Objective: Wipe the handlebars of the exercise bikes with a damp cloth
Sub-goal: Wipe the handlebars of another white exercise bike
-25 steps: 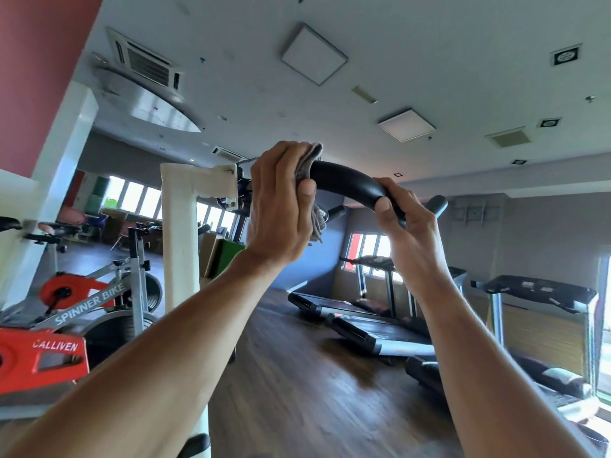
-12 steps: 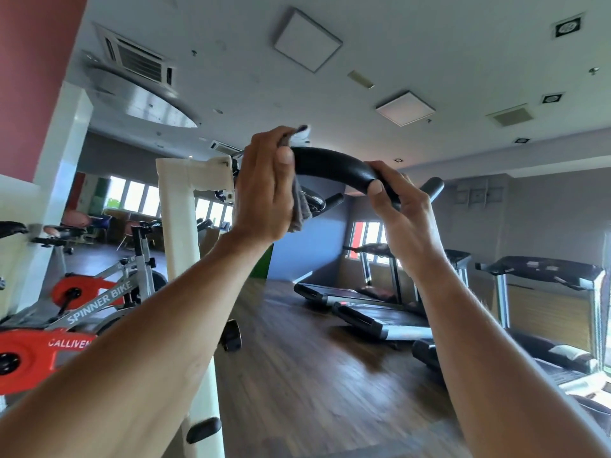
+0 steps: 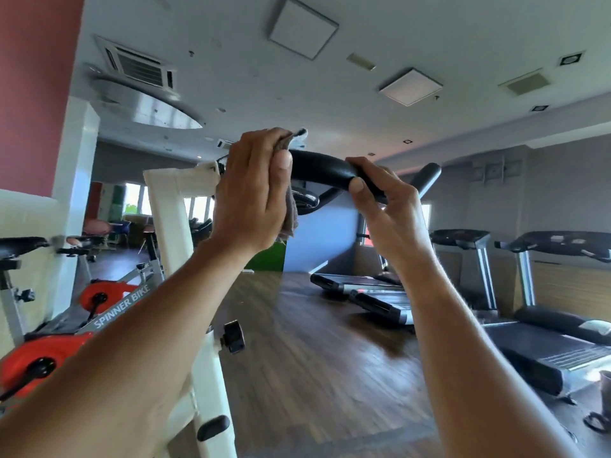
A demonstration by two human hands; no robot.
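Left hand [image 3: 251, 193] is wrapped tight around the cloth [image 3: 290, 213], fingers curled over the top of the handlebar [image 3: 319, 171] with the thumb pressed against the bar's near side. So the cloth is sandwiched between palm and bar, a bit poking out above the knuckles and a grey flap hanging down below the hand.

Right hand [image 3: 385, 206] grips the same black bar further along, thumb on the near side and fingers hooked over the back, bare skin on the foam. The bar curves up past that hand to a rounded tip.

The handlebar sits up high, at the top of the white post [image 3: 172, 223] of the bike being cleaned, which drops down between the forearms and has a black knob [image 3: 233, 337] on it.

Compared with half a second ago, not much has changed: both hands are in basically the same grips, the left one maybe a touch closer to the post end. A second ago the cloth hand looked further along the bar toward the right hand, so it's slid back toward the stem.

Off left there's a red spin bike [image 3: 82, 312], and treadmills [image 3: 545, 342] on the right over the wood floor [image 3: 314, 375].
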